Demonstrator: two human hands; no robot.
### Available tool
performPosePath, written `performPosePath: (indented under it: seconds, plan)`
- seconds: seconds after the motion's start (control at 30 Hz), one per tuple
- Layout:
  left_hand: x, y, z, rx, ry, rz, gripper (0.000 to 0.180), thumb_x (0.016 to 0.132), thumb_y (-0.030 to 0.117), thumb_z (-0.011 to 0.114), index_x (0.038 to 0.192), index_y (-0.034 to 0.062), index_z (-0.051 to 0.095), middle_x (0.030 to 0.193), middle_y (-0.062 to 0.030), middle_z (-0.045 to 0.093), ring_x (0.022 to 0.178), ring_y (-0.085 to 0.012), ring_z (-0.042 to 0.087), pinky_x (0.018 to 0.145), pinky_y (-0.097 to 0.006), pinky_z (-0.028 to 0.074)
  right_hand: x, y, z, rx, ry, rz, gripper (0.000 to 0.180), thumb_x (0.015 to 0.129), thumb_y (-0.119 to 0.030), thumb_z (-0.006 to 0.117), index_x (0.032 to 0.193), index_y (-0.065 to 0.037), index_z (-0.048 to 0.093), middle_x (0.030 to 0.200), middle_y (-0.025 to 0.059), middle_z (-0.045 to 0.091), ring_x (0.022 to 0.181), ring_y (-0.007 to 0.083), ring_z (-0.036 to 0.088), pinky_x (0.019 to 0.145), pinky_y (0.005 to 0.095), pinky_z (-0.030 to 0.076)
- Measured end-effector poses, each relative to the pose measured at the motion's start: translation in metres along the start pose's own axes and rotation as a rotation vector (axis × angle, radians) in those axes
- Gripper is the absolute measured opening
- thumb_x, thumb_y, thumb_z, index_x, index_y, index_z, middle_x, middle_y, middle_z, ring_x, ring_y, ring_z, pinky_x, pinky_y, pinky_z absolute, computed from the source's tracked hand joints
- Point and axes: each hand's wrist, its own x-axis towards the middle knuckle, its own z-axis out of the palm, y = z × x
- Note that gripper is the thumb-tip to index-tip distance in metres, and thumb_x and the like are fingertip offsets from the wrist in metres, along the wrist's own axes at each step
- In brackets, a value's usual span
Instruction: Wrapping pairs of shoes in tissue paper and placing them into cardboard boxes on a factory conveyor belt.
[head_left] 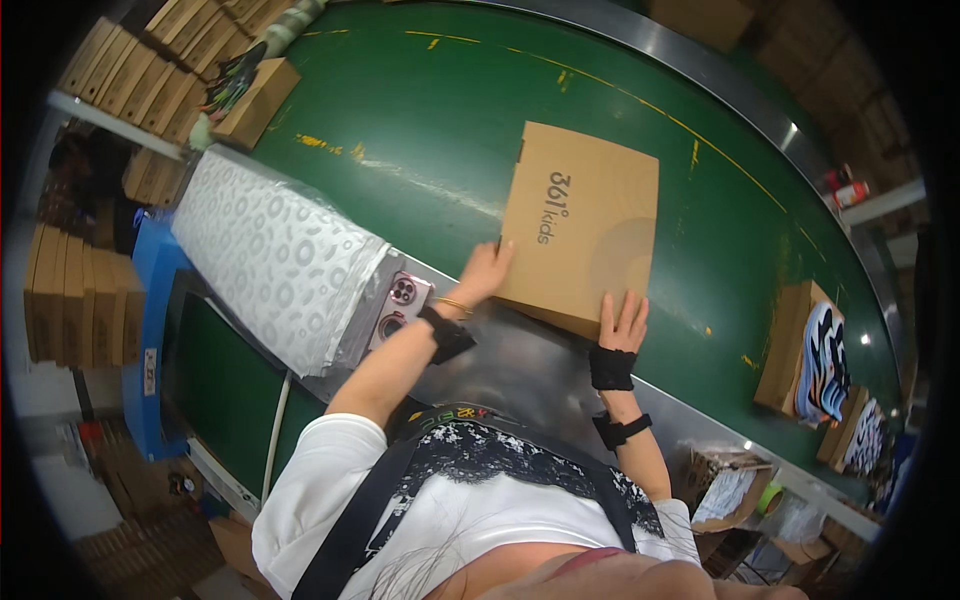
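Observation:
A closed brown cardboard box (615, 185) with dark print on its lid lies on the green conveyor belt, close to the metal edge in front of me. My left hand (487, 272) is at its near left edge, the fingers bent against the side and partly hidden. On the near right corner rests my right hand (624, 320), its fingers stretched out and slightly apart over the cardboard. Black bands wrap both wrists. Left of my left forearm, a pink phone (402, 295) lies beside a stack of patterned white plastic bags (280, 255).
Several shoeboxes (150, 85) are stacked at the far left. At the right, patterned shoes (822, 365) sit by an open box (785, 345) on the belt. A blue frame (150, 330) stands left. Below the right edge is a carton (730, 485) holding plastic.

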Motion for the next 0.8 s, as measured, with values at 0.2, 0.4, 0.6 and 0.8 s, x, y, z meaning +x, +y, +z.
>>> performPosePath:
  seconds: [0.2, 0.4, 0.6, 0.8]
  plan:
    - [-0.006, 0.011, -0.027, -0.822, -0.372, -0.435, 0.054, 0.080, 0.044, 0.048, 0.115, 0.0029, 0.046, 0.109, -0.0111, 0.053, 0.098, -0.0192, 0.052, 0.082, -0.032, 0.042, 0.007, -0.002, -0.028, 0.194, -0.062, -0.064, 0.059, 0.069, 0.008, 0.041, 0.124, -0.014, 0.039, 0.131, 0.0197, 0.028, 0.121, 0.0425, 0.023, 0.089, 0.0467, 0.033]
    - [-0.051, 0.054, -0.068, -1.234, -0.382, -0.505, 0.055, 0.078, 0.041, 0.049, 0.117, 0.0031, 0.043, 0.109, -0.0096, 0.053, 0.098, -0.0179, 0.052, 0.084, -0.030, 0.041, 0.048, -0.024, -0.135, 0.141, 0.140, -0.285, 0.046, 0.062, 0.002, 0.051, 0.107, -0.008, 0.054, 0.117, 0.0153, 0.047, 0.113, 0.0399, 0.038, 0.088, 0.0427, 0.037]
    - [-0.171, 0.030, -0.127, -1.438, -0.023, -0.113, 0.042, 0.081, 0.033, 0.044, 0.107, 0.0000, 0.049, 0.099, -0.0089, 0.056, 0.089, -0.0154, 0.055, 0.077, -0.028, 0.045, 0.036, -0.071, -0.169, 0.542, 0.350, -0.350, 0.053, 0.066, 0.000, 0.057, 0.117, -0.004, 0.044, 0.125, 0.0166, 0.037, 0.109, 0.0316, 0.044, 0.085, 0.0360, 0.040]
    - [-0.317, 0.027, -0.178, -1.476, 0.721, 0.010, 0.042, 0.081, 0.036, 0.043, 0.106, 0.0030, 0.049, 0.100, -0.0085, 0.056, 0.090, -0.0196, 0.055, 0.077, -0.031, 0.046, 0.050, -0.059, -0.149, 0.765, 0.029, -0.298, 0.056, 0.071, 0.001, 0.054, 0.123, -0.007, 0.037, 0.129, 0.0119, 0.033, 0.104, 0.0230, 0.048, 0.079, 0.0325, 0.041]
